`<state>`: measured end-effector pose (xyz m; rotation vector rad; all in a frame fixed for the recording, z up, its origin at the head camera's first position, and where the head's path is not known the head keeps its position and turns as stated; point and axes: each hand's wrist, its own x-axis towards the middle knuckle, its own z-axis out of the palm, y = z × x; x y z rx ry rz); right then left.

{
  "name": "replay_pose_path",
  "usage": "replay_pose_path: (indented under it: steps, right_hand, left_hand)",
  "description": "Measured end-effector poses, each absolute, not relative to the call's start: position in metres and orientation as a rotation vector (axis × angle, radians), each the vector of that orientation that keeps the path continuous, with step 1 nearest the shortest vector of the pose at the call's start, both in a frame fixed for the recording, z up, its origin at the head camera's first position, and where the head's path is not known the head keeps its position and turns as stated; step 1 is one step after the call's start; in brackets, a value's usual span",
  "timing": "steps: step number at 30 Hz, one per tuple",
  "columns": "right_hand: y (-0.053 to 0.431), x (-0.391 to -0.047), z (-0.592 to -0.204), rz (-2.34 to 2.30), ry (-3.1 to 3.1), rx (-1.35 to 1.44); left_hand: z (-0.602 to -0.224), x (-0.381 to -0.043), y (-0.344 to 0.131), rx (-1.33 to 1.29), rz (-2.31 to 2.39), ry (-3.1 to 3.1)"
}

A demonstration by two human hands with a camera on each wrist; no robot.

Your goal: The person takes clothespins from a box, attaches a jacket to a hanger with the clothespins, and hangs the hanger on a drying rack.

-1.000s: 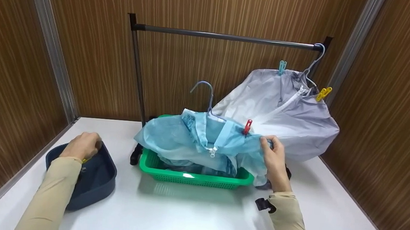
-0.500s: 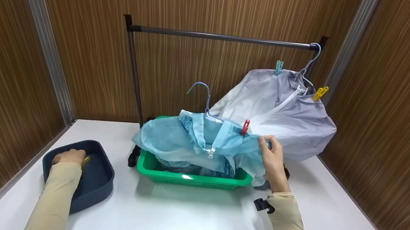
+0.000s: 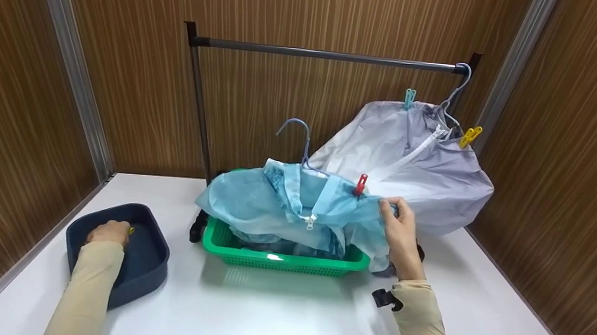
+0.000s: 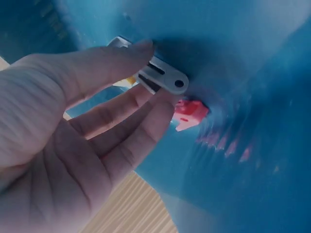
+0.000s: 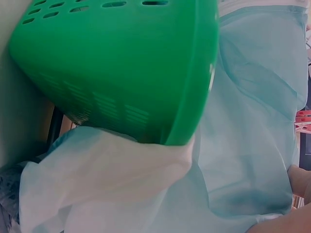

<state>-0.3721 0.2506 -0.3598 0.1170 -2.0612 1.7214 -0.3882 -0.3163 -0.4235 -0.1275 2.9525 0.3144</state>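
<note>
Inside the dark blue tray (image 3: 150,279), my left hand (image 3: 108,233) pinches a pale grey clothespin (image 4: 170,81) between thumb and fingers. Just beyond the fingertips lies a red clothespin (image 4: 192,113); a bit of yellow (image 3: 131,230) shows beside the hand. My right hand (image 3: 400,231) grips the shoulder end of a light blue zip jacket (image 3: 243,195) between thumb and fingers. A hanger (image 3: 308,144) sticks up from the jacket's collar, and a red clothespin (image 3: 361,185) is clipped on the shoulder near my right hand.
The jacket drapes over a green plastic basket (image 3: 285,265) that holds more cloth. Behind stands a dark garment rack (image 3: 328,54). A lilac-white jacket (image 3: 400,159) hangs at its right end, clipped by a blue clothespin (image 3: 409,99) and a yellow one (image 3: 470,137). Wood-grain walls enclose the white table.
My left hand has dropped lower into the tray, then shifted slightly within it. The right hand and the light blue jacket stay in place.
</note>
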Motion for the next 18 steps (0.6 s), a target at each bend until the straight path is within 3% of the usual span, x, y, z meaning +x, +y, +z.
replay_pose_path:
  steps: [18]
  right_hand:
    - [0.251, -0.372, -0.359, 1.758, -2.051, 0.1]
  left_hand:
    - [-0.406, -0.381, -0.316, -0.266, 0.419, 2.872]
